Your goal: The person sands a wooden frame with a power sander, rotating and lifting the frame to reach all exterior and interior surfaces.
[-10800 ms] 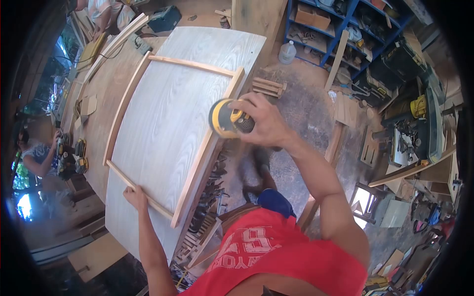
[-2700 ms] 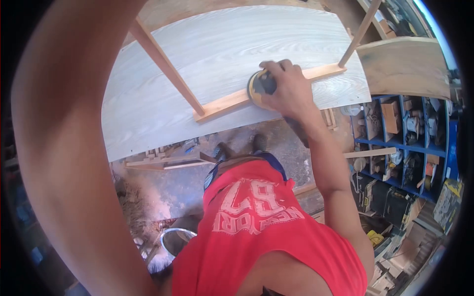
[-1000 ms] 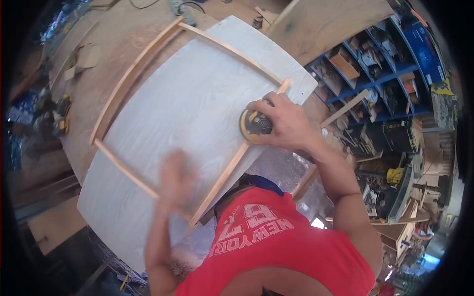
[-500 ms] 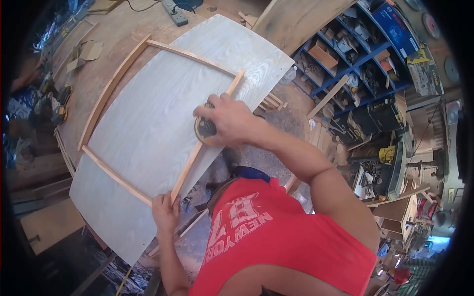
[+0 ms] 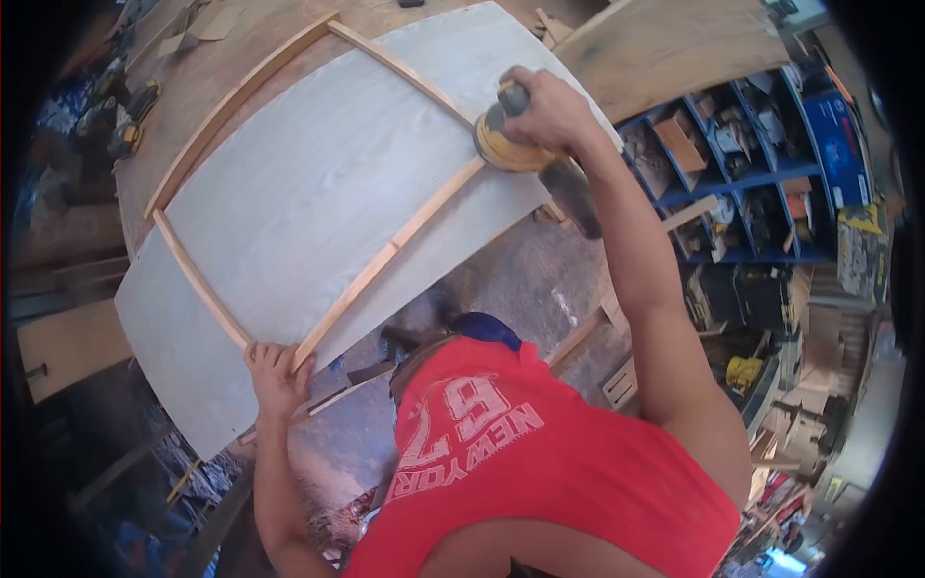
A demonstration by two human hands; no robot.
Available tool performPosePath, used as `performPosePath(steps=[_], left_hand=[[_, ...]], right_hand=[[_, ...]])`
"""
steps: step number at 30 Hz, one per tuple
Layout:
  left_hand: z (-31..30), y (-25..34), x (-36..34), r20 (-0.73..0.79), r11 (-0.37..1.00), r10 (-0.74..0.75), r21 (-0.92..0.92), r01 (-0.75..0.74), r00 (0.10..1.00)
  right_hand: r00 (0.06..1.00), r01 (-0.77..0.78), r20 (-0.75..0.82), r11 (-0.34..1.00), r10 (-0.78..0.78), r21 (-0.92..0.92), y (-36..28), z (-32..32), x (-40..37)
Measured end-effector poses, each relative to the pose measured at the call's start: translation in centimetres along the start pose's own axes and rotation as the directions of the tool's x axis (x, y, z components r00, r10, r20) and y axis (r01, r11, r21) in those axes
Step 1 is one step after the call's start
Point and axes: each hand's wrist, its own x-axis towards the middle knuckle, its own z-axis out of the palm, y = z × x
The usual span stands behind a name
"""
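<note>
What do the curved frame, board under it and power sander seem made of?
Curved frame: seemingly bare wood, given its pale tan colour. Board: perhaps laminate or finished wood, greyish with faint streaks. Power sander: probably plastic, from its rounded yellow-and-black body.

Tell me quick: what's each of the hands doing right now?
Left hand: holding the wooden frame at a corner.
Right hand: closed around the yellow-and-black sander.
</note>
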Motion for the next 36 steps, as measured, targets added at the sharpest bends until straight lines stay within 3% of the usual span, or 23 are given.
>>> performPosePath(steps=[3,4,8,10,15,17,18,19,20,21,23,26,32,36], left_hand=[[0.6,-0.6,0.4,0.013,0.999,0.016,0.048,-0.017,1.000],[0.7,-0.4,0.3,0.030,0.999,-0.011,0.054,0.009,0.999],[0.9,-1.1,0.5,0.012,1.000,0.021,0.012,-0.021,1.000],[0.8,-1.2,0.5,-0.004,1.000,0.012,0.018,-0.012,1.000],[0.1,-2.1,0.8,-0.022,0.997,0.033,0.065,-0.031,0.999],[0.0,-1.9,0.2,-0.281,1.000,-0.016,0.016,0.022,0.960],[0.1,-1.5,-0.9,-0.295,0.999,-0.037,0.017,0.044,0.955],[0.3,-0.9,-1.7,-0.460,0.974,-0.222,-0.140,0.177,0.859],[0.3,-0.9,-2.8,-0.579,0.913,-0.402,-0.312,0.262,0.710],[1.0,-2.3,-4.5,-0.593,0.914,-0.401,-0.313,0.260,0.698],[2.9,-4.4,-8.6,-0.523,0.931,-0.366,-0.216,0.296,0.770],[3.6,-5.3,-9.1,-0.454,0.926,-0.371,-0.247,0.286,0.810],[2.8,-6.5,-9.2,-0.461,0.941,-0.322,-0.249,0.228,0.827],[3.0,-6.6,-9.4,-0.480,0.937,-0.335,-0.258,0.235,0.811]], right_hand=[[0.988,0.145,-0.046,0.986,-0.149,-0.078,-2.0,1.1,-2.3],[0.986,0.162,0.052,0.983,-0.158,-0.086,-3.3,0.8,-3.1],[0.945,0.318,0.106,0.947,-0.311,-0.056,-7.8,2.6,-5.6],[0.893,0.445,0.098,0.895,-0.440,-0.029,-10.8,3.9,-7.0],[0.799,0.595,0.137,0.803,-0.586,-0.035,-20.3,6.9,-11.4],[0.748,0.655,0.147,0.756,-0.647,-0.004,-23.3,8.0,-13.3],[0.731,0.674,0.153,0.739,-0.665,-0.008,-24.5,8.4,-13.8],[0.731,0.673,0.156,0.740,-0.664,-0.005,-25.3,8.5,-14.1],[0.735,0.669,0.156,0.743,-0.660,-0.003,-26.0,8.7,-14.3],[0.727,0.679,0.149,0.734,-0.670,-0.014,-26.8,8.8,-14.2],[0.745,0.657,0.204,0.752,-0.635,-0.056,-28.0,9.2,-14.3],[0.720,0.683,0.224,0.728,-0.657,-0.059,-30.6,10.2,-15.8],[0.648,0.751,0.253,0.658,-0.718,-0.055,-38.0,12.2,-19.4],[0.652,0.745,0.278,0.663,-0.705,-0.066,-38.2,12.0,-19.5]])
